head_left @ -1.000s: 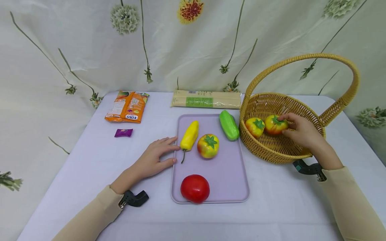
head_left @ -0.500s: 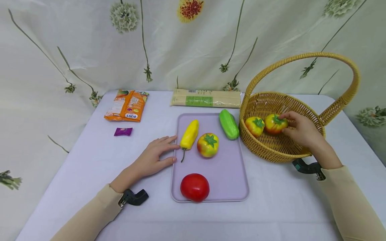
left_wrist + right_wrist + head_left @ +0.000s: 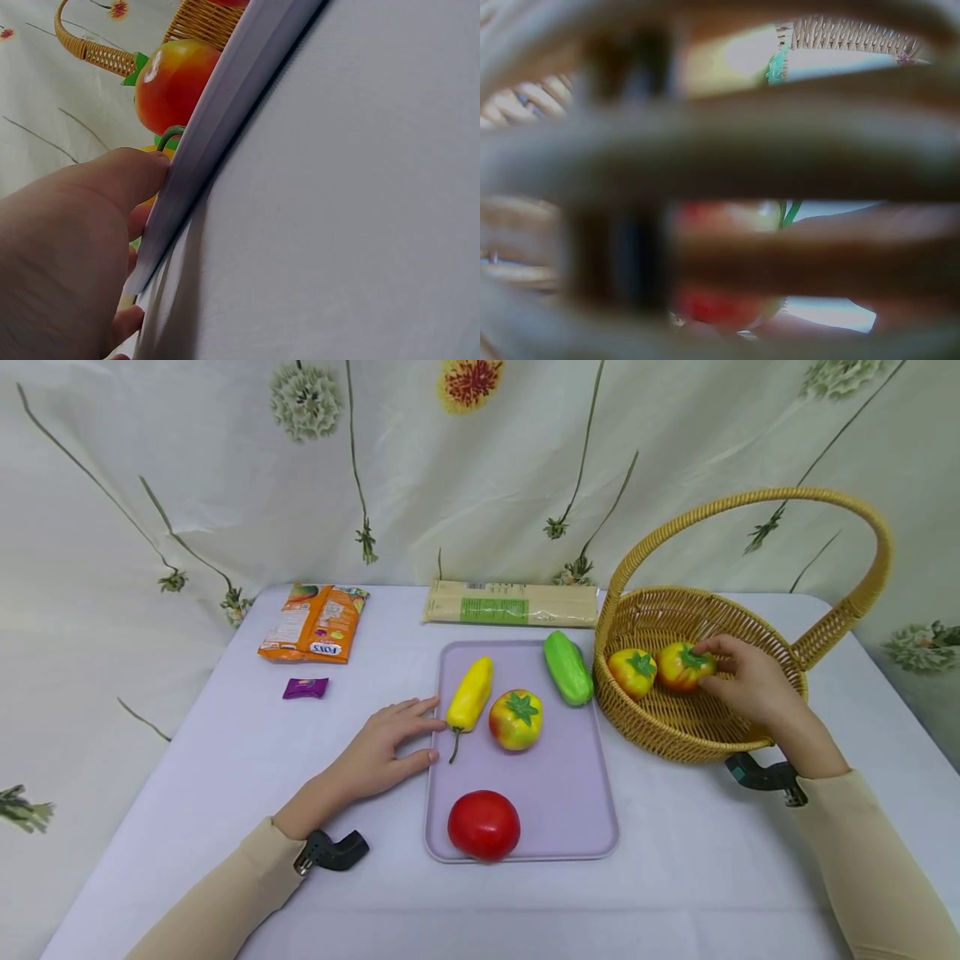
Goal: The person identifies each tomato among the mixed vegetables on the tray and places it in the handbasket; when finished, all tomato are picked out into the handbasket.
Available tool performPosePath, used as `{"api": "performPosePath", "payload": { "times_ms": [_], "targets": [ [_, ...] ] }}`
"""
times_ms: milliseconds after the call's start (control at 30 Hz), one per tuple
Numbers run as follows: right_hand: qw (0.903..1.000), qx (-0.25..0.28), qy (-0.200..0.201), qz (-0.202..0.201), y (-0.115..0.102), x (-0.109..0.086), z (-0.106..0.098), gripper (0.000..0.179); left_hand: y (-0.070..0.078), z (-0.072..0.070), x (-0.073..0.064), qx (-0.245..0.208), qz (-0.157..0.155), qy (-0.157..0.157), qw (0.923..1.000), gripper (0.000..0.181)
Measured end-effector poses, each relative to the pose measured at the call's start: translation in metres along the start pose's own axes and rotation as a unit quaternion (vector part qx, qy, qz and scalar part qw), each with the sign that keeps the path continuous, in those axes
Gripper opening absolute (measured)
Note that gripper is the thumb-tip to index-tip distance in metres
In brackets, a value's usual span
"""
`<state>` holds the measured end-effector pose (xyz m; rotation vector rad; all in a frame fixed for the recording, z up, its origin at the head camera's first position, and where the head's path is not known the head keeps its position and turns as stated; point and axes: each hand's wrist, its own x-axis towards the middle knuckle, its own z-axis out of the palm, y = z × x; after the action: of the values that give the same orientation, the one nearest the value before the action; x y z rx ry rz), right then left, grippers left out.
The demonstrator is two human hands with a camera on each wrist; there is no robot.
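In the head view my right hand [image 3: 757, 681] reaches into a wicker basket [image 3: 675, 743] and grips a yellow-red tomato [image 3: 678, 668] with a green leafy top, fingers over it and thumb at its side. A second such tomato [image 3: 630, 672] lies to its left. Blurred basket weave covers much of the right wrist view. My left hand [image 3: 386, 752] rests palm down, fingertips at the left rim of a lilac tray [image 3: 555, 793]. On that tray are a yellow pepper [image 3: 471, 697], a yellow-red tomato [image 3: 516, 720], a green cucumber [image 3: 567, 668] and a large red tomato [image 3: 483, 827].
An orange snack bag [image 3: 315, 622] and a small purple wrapped sweet [image 3: 305, 688] lie on the left of the white-covered table. A long beige packet [image 3: 517, 603] lies behind the tray. The basket handle [image 3: 750, 502] arches high over the basket.
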<state>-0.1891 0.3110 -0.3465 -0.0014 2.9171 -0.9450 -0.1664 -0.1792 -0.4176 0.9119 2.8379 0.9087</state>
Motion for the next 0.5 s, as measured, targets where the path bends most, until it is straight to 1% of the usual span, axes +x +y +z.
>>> {"api": "performPosePath", "payload": {
  "times_ms": [267, 500],
  "targets": [
    [1.0, -0.009, -0.001, -0.001, 0.0009, -0.0021, 0.0001, 0.042, -0.0001, 0.0003, -0.0003, -0.009, 0.008, 0.001, 0.9999, 0.041],
    [0.9999, -0.01, -0.002, 0.002, -0.0013, -0.002, 0.0004, 0.042, -0.0013, 0.001, -0.0015, 0.0, 0.006, 0.003, 1.0, 0.041]
  ]
}}
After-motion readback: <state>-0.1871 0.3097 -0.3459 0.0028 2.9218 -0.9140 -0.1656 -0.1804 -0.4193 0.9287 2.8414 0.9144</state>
